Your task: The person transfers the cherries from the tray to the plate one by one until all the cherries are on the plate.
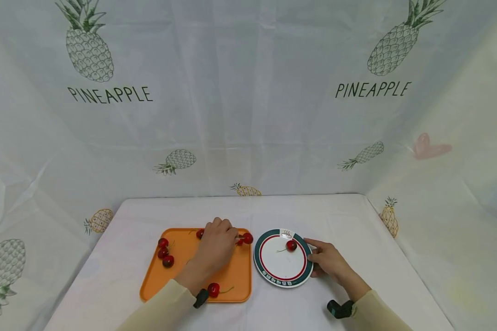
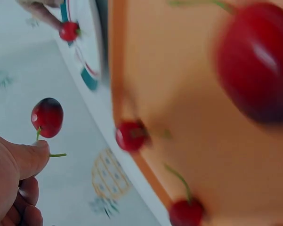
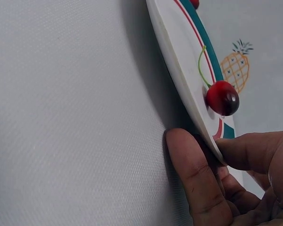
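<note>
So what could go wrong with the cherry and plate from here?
The left hand pinches the held cherry by its stem, so it might slip or snap off.

The right hand grips the plate at its rim; tilting it could roll the plated cherry away.

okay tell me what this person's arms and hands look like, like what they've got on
The left hand and right hand are gloveless. The left sleeve and right sleeve are pale yellow, reaching nearly to the wrists. A small black device sits at the left wrist, another at the right.
</note>
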Demonstrator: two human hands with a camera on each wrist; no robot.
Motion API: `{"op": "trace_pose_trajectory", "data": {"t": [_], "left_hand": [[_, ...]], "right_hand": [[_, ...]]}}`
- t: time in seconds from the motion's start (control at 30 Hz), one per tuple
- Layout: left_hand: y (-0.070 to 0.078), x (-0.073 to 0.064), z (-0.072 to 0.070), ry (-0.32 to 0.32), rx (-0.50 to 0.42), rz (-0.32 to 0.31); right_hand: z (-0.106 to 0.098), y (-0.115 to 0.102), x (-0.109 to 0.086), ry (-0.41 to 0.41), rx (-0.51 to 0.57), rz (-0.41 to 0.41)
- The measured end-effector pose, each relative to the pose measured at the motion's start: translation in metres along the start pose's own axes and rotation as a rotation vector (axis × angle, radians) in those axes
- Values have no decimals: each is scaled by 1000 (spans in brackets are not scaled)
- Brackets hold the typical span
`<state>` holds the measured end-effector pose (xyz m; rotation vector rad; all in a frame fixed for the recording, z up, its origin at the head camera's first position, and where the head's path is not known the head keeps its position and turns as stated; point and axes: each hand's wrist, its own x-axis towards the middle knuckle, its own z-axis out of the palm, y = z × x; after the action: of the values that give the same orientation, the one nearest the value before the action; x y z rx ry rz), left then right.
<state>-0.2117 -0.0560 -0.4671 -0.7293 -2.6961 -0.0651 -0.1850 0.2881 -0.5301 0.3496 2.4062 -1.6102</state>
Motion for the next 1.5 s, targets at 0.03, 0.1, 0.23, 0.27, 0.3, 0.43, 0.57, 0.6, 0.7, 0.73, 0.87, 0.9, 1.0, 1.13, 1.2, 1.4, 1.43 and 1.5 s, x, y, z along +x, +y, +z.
{"op": "trace_pose_trajectory", "data": {"t": [0.03,0.1,0.23,0.27,0.3,0.43,0.57,0.6,0.7,0.73,0.87,0.9,1.0,1.13,1.2,1.4,1.43,1.5], "left_hand": [[6,4,1,-15,-1,3],[19,11,2,-40,0,11],[40,23,8,-81,-11,30],[45,26,10,-91,-13,35],[50,28,12,-104,-20,40],[67,35,22,-136,-29,67],[81,39,31,-158,-53,91],[85,39,32,-167,-62,92],[92,41,39,-183,-83,98],[95,41,41,-187,-91,98],[102,42,47,-192,-128,107],[104,42,49,-192,-137,112],[109,42,55,-194,-152,124],[113,41,62,-189,-123,136],[115,41,64,-184,-101,133],[117,41,66,-185,-63,116],[118,41,66,-187,-59,116],[118,42,67,-190,-53,120]], "right_hand": [[0,0,0,1,-1,2],[0,0,0,2,-5,5],[0,1,0,0,-5,7],[-1,1,0,-1,-4,7],[-1,0,0,-2,-2,7],[-1,0,0,-4,6,7],[-1,1,0,-5,1,4],[-1,1,0,-6,-1,4],[-1,0,0,-7,-5,3],[-1,0,-1,-7,-5,3],[-1,-1,0,-6,-10,-2],[-1,0,0,-6,-11,-2],[-1,0,0,-5,-9,-3],[-1,0,-1,-5,-3,-3],[-1,-1,-1,-5,-1,-7],[-1,-1,0,-17,11,-11],[-1,-1,0,-19,14,-8],[-2,-1,0,-23,18,-9]]}}
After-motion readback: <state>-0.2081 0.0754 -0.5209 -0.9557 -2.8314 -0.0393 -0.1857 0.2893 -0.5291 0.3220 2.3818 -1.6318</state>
